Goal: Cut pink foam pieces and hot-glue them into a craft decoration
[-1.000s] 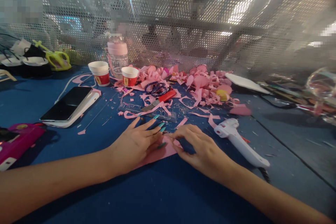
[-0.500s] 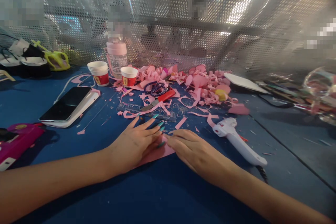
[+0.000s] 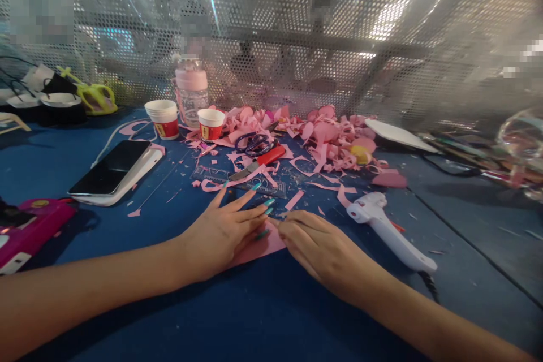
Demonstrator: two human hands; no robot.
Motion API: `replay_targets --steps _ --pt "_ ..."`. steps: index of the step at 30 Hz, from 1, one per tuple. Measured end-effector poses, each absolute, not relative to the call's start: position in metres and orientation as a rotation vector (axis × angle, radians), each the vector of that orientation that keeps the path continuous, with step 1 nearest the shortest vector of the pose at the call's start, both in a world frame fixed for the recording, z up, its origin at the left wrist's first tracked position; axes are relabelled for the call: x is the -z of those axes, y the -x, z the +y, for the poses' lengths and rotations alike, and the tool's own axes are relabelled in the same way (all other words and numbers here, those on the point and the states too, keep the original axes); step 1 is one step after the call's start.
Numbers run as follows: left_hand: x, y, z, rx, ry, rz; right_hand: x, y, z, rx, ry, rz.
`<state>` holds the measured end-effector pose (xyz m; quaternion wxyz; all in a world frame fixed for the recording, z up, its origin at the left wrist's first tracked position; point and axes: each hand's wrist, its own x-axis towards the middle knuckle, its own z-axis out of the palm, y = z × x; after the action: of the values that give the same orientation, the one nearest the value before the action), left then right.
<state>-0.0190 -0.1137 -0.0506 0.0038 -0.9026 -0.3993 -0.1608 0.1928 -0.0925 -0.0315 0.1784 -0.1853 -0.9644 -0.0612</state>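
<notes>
A: Where's the pink sheet (image 3: 269,244) now?
B: Flat on the bench (image 3: 254,317), partly under the left hand (image 3: 216,237), its bare part showing between the two hands.
A: Anything different from a second ago?
B: The right hand (image 3: 322,246). Its thumb stood apart from the fingers then, leaving a gap; now the fingers are drawn together. The left hand has kept its place.
A: And the sheet against each grip?
B: It lies beneath the left grip, which is released, palm down, with the teal-nailed fingers spread. The right grip is bunched at the sheet's right end; I can't tell whether it is pinching anything, since the fingers hide it.
A: What's nearest beyond?
B: A clear ruler (image 3: 278,188) just past the fingertips, with a red-handled knife (image 3: 271,154) lying across it. Scissors (image 3: 254,144) come behind, then a heap of pink scraps (image 3: 324,133).
A: Off to the sides?
B: A white glue gun (image 3: 392,235) to the right; a smartphone (image 3: 111,168) to the left, with two paper cups (image 3: 167,126) farther back.
</notes>
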Motion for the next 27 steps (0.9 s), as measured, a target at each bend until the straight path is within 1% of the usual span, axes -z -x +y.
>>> replay_targets --steps 7,15,22,27 --pt "0.0534 0.0193 -0.1137 0.604 2.754 -1.318 0.0293 -0.1922 -0.0939 0.173 0.523 -2.71" --pt "0.0521 0.0188 -0.1173 0.716 2.675 -1.19 0.0303 -0.1918 -0.0926 0.163 0.521 -2.684" --pt "0.0507 0.0151 -0.1163 0.703 2.616 -1.205 0.0346 -0.197 -0.0917 0.2 0.563 -2.619" --pt "0.0521 0.0154 -0.1159 0.71 2.633 -1.266 0.0363 -0.1983 -0.0919 0.127 0.616 -2.61"
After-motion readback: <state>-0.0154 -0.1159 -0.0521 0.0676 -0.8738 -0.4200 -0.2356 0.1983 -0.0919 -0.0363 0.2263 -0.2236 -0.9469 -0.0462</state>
